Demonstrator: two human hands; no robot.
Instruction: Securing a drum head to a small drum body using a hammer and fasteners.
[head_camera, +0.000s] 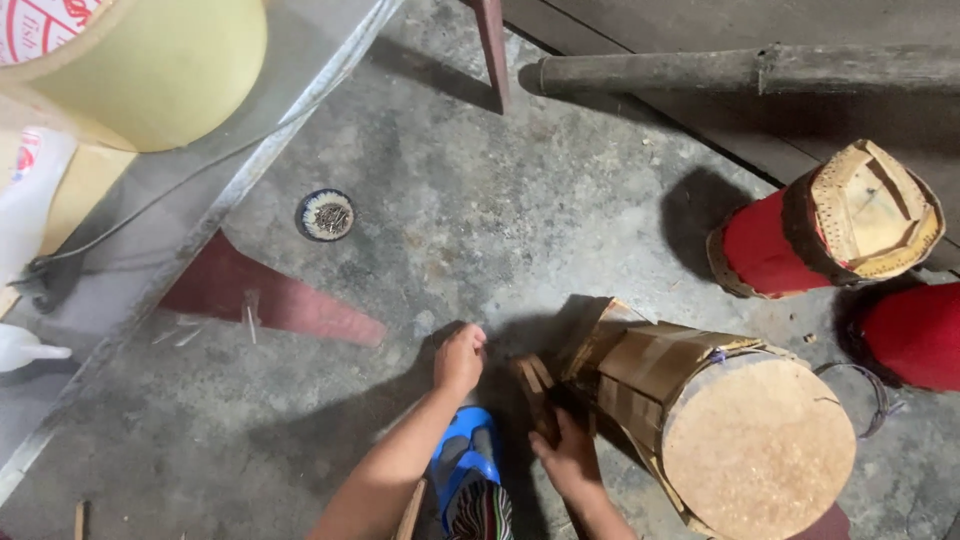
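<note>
At far left a large pale yellow cylinder (150, 70) stands over a grey metal rail (200, 215); a small round lid (326, 215) lies on the concrete floor (520, 200). The left hand (460, 358) is curled shut, knuckles near the floor, holding nothing I can make out. The right hand (568, 458) closes on the wooden strips (535, 390) at the narrow end of the tipped drum shell (690, 400). The shell looks stiff, fairly light, its strips splintery; grip the solid body rather than the loose ends. Red-wrapped drums (830, 225) stand at right.
</note>
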